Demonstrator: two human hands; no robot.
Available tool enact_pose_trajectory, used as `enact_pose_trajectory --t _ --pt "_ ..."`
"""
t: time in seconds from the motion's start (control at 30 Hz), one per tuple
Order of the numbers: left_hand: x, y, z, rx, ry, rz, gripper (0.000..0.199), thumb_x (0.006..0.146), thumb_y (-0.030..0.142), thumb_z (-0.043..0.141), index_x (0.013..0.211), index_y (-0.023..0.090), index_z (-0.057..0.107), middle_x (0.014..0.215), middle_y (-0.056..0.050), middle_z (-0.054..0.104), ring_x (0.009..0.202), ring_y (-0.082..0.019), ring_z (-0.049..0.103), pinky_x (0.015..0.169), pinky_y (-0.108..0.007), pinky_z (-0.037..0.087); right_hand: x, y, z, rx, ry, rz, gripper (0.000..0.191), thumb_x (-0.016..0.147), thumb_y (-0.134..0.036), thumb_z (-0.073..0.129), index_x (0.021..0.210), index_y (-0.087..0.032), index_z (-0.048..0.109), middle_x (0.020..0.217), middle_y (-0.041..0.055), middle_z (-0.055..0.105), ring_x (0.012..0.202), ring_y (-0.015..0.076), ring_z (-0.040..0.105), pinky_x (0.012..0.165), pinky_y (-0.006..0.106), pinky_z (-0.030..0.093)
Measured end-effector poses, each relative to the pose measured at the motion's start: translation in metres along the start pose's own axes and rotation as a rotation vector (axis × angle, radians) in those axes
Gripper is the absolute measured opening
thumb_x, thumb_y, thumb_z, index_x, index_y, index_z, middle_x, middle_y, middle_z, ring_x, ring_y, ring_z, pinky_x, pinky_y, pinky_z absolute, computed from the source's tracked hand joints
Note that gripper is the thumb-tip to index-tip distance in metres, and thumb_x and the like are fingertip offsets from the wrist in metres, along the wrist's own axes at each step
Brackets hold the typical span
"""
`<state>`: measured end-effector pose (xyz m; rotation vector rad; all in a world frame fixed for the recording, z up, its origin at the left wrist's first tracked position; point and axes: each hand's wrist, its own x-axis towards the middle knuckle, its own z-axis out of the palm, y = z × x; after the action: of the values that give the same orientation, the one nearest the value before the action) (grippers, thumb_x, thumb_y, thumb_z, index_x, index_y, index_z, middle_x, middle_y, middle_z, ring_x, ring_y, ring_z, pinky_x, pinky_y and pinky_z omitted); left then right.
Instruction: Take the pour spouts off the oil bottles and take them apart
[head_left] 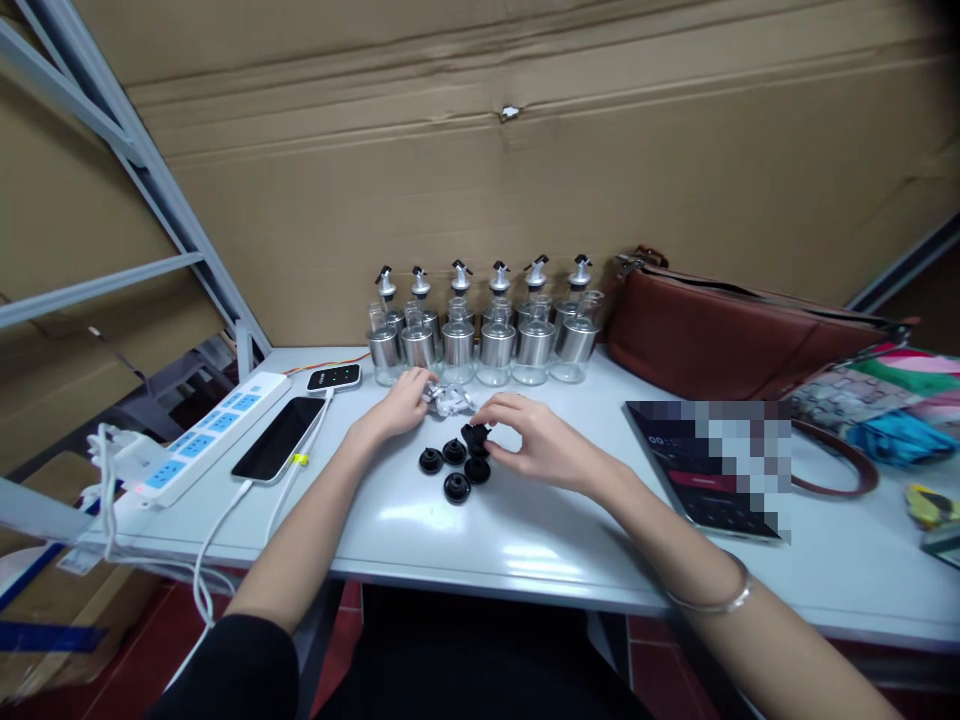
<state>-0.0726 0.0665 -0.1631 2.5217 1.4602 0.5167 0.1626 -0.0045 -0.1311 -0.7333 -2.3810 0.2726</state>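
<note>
Right hand (529,437) pinches a round black part (475,436), left hand (405,402) curls at shiny crumpled pieces (451,400), grip unclear

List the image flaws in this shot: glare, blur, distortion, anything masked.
Head view: white glare patches on the front of the table; wide-angle stretching toward the sides; soft detail on the black caps and the yellow item at the right edge; a blocky mosaic over part of the tablet; a dark blurred smudge in the top right corner.
</note>
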Motion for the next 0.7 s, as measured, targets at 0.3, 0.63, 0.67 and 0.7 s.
enact_pose_trajectory --t 0.3,0.63,0.67,0.7 --pt "-0.003 0.012 -0.012 0.055 -0.010 -0.055 0.036 0.080 0.019 0.037 0.115 0.016 0.048 0.115 -0.011 0.046 0.111 -0.026 0.040 0.099 -0.044 0.035 0.000 0.018 0.000 -0.242 0.008 0.158 0.019 0.078 -0.006 0.051 0.093 -0.014 0.060 0.087 0.0097 0.061 0.083 0.0229 0.057 0.072 0.036 0.046" --pt "-0.004 0.011 -0.007 0.100 0.002 -0.045 0.036 0.084 0.019 0.033 0.117 0.014 0.047 0.110 -0.011 0.044 0.105 -0.025 0.040 0.097 -0.042 0.036 0.001 0.006 0.007 -0.100 -0.084 0.064 0.026 0.079 -0.005 0.050 0.101 -0.015 0.060 0.099 0.0101 0.059 0.094 0.0232 0.056 0.082 0.039 0.047" --pt "-0.004 0.011 -0.008 0.102 0.000 -0.043 0.037 0.084 0.019 0.033 0.118 0.014 0.047 0.110 -0.011 0.044 0.105 -0.025 0.040 0.097 -0.043 0.036 0.001 0.006 0.007 -0.098 -0.082 0.052 0.027 0.079 -0.004 0.050 0.101 -0.015 0.060 0.100 0.0103 0.058 0.094 0.0231 0.055 0.082 0.039 0.047" --pt "-0.004 0.010 -0.008 0.103 -0.002 -0.041 0.037 0.084 0.019 0.032 0.118 0.014 0.047 0.110 -0.011 0.044 0.105 -0.025 0.040 0.096 -0.043 0.036 0.000 0.006 0.006 -0.092 -0.079 0.042 0.028 0.078 -0.003 0.050 0.101 -0.015 0.060 0.100 0.0103 0.058 0.095 0.0230 0.055 0.083 0.039 0.047"
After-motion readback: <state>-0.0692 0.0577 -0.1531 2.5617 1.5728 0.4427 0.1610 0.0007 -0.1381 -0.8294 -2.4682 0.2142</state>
